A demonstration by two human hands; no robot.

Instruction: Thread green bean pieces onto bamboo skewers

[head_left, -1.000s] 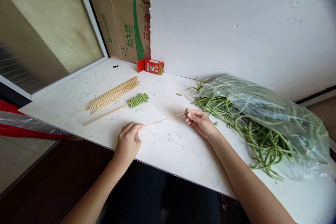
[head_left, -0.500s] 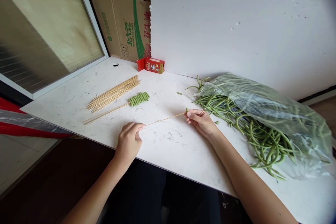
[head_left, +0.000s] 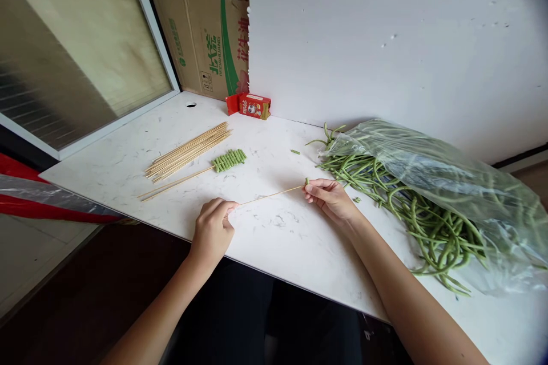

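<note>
My left hand (head_left: 212, 231) pinches the near end of a thin bamboo skewer (head_left: 269, 195) that lies slanted just above the white marble table (head_left: 295, 239). My right hand (head_left: 331, 199) is closed on a short green bean piece (head_left: 306, 181) at the skewer's far tip. To the right lies a clear plastic bag (head_left: 445, 182) with a heap of long green beans (head_left: 411, 211) spilling from it.
A bundle of bare skewers (head_left: 188, 151) and a skewer loaded with bean pieces (head_left: 229, 159) lie at the left. A small red carton (head_left: 252, 106) and a cardboard box (head_left: 209, 40) stand at the back. A loose bean bit (head_left: 295, 151) lies mid-table. A window frame (head_left: 154, 34) is at left.
Both hands keep their grip and hardly move; only the view has shifted slightly.
</note>
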